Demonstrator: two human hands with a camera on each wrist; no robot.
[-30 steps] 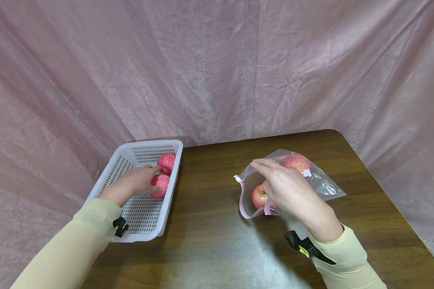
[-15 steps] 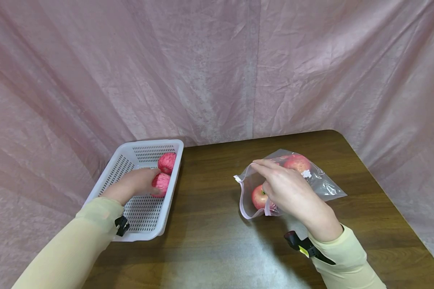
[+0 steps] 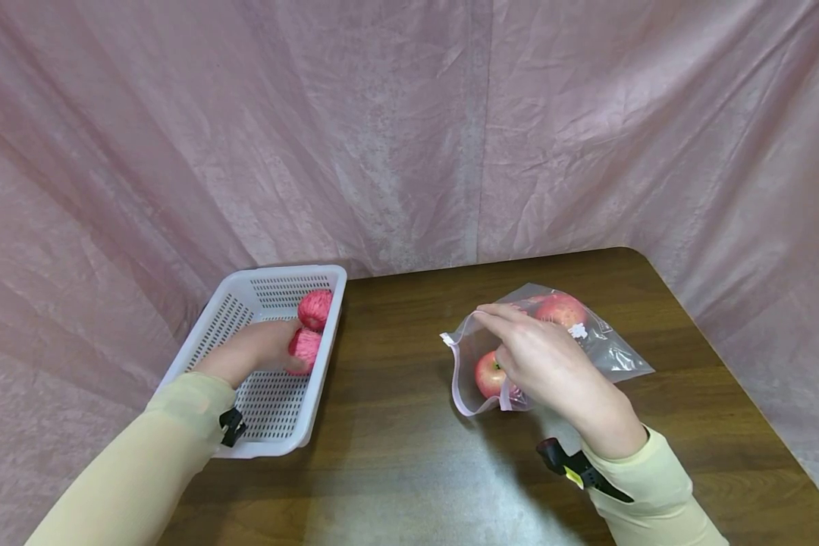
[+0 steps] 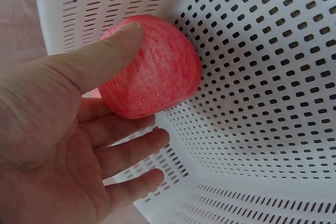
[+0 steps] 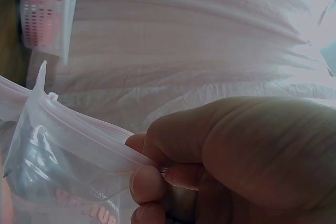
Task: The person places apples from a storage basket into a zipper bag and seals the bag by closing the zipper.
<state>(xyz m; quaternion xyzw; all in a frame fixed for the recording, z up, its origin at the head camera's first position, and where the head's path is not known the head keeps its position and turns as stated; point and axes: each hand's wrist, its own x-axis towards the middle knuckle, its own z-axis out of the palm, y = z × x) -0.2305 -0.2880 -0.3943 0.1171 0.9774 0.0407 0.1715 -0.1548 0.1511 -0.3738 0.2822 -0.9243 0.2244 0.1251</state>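
My left hand [image 3: 281, 347] reaches into the white perforated basket [image 3: 273, 274] and grips a pink net-wrapped apple [image 3: 309, 343]. In the left wrist view the thumb lies over this apple [image 4: 155, 69] while the fingers [image 4: 123, 127] spread beneath it, close to the basket wall [image 4: 262, 103]. A second wrapped apple [image 3: 315, 306] sits just behind it. My right hand [image 3: 519, 345] pinches the upper lip of a clear zip bag [image 3: 607, 353] and holds its mouth open toward the left. The right wrist view shows the pinch [image 5: 149, 169] on the bag [image 5: 58, 150]. Two bare red apples [image 3: 488, 373] lie inside.
The basket stands at the left edge of a dark wooden table [image 3: 396, 432]; the bag lies right of centre. Pink cloth [image 3: 409, 129] hangs behind and around the table. The table's rounded far right corner [image 3: 638, 254] is close to the bag.
My left hand has closed a little more over the wrapped apple and nudged it slightly. The right hand and the bag have stayed where they were.
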